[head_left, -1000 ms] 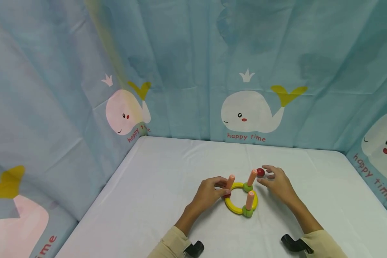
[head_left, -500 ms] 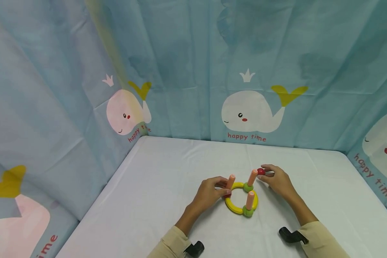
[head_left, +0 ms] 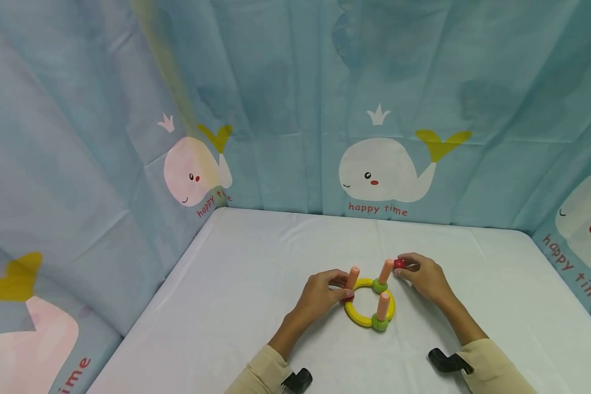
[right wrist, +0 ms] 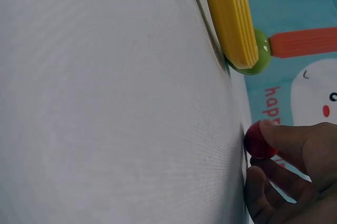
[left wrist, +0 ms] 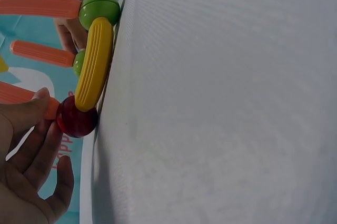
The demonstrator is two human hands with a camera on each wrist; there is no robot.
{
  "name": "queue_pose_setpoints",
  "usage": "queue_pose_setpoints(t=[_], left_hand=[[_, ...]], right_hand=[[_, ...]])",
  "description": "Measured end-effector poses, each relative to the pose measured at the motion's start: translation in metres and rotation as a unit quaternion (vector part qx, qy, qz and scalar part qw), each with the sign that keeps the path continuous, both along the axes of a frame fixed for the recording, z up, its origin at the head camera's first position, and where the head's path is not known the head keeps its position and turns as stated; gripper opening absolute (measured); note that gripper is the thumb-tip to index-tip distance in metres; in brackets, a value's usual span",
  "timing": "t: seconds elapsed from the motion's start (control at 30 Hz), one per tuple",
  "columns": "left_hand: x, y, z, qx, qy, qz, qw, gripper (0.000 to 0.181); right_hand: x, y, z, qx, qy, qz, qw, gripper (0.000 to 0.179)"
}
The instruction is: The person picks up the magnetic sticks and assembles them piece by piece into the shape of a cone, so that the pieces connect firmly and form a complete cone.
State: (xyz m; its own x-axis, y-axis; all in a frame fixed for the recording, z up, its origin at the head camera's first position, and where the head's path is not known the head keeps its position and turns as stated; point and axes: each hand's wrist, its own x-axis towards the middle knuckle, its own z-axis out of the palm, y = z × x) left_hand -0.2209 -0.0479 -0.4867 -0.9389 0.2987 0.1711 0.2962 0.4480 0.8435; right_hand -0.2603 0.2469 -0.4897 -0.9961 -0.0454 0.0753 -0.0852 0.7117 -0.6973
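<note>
A toy frame of curved yellow pieces forms a ring on the table. Green balls and a dark red ball join it, and ridged orange sticks stand up from these. My left hand pinches the leftmost orange stick just above the dark red ball, as the left wrist view shows. Right of the ring, my right hand holds a loose red ball between thumb and fingers, close to the far green ball and apart from it.
The ring stands on a white-covered table. A blue curtain printed with whales closes off the back and sides. Black wrist mounts stick out from both beige sleeves.
My right hand's fingers, spread beside the red ball a second ago, have closed on it. The ball has turned slightly in the grip. The left hand holds still on its stick.
</note>
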Motion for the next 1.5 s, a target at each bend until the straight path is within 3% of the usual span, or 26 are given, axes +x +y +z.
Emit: queue_pose_setpoints(t=[0.37, 0.53, 0.77, 1.2, 1.5], left_hand=[[0.000, 0.000, 0.000, 0.004, 0.000, -0.005, 1.0000, 0.023], [0.003, -0.001, 0.003, 0.012, 0.003, -0.007, 0.9999, 0.031], [0.004, 0.001, 0.009, 0.026, 0.025, 0.003, 0.9994, 0.032], [0.003, 0.004, 0.011, 0.012, 0.019, 0.008, 0.9997, 0.029], [0.004, 0.004, 0.011, 0.008, 0.022, 0.007, 0.9997, 0.032]], right_hand=[[0.013, -0.004, 0.006, -0.010, 0.003, 0.009, 0.9999, 0.046], [0.022, -0.005, 0.009, -0.020, 0.009, 0.010, 0.9997, 0.047], [0.034, -0.007, 0.022, -0.017, 0.052, 0.013, 0.9984, 0.053], [0.049, -0.022, 0.052, -0.062, 0.103, 0.012, 0.9927, 0.057], [0.054, -0.033, 0.055, -0.074, 0.148, 0.028, 0.9858, 0.049]])
